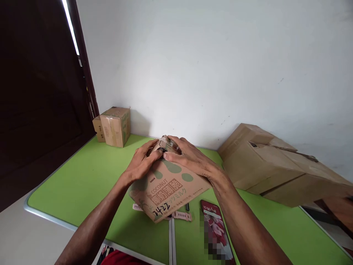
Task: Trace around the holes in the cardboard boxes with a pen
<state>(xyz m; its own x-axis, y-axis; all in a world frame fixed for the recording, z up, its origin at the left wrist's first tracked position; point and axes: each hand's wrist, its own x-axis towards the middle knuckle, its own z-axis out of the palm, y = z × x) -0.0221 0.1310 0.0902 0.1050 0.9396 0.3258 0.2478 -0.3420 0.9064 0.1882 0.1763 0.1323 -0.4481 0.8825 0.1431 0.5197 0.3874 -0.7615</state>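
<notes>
Between my two hands is a brown cardboard box (168, 187) with green leaf shapes, the word COCONUT and a handwritten 2422. It is tilted above the green table. My left hand (143, 158) grips its far left edge, thumb on the taped top end. My right hand (190, 156) grips the far right edge, and its thumb meets the left one at a dark spot there. Clear tape shows between the fingers. Partly hidden under the box lies a pink watch strap (182, 216), with a small dark stick (187, 207) beside it.
A phone (217, 232) with a lit screen lies on the green table (74, 180), near my right forearm. Two small cartons (114, 127) stand at the back left. Large cardboard boxes (264, 162) lean along the right side by the wall. A dark door (38, 92) is at left.
</notes>
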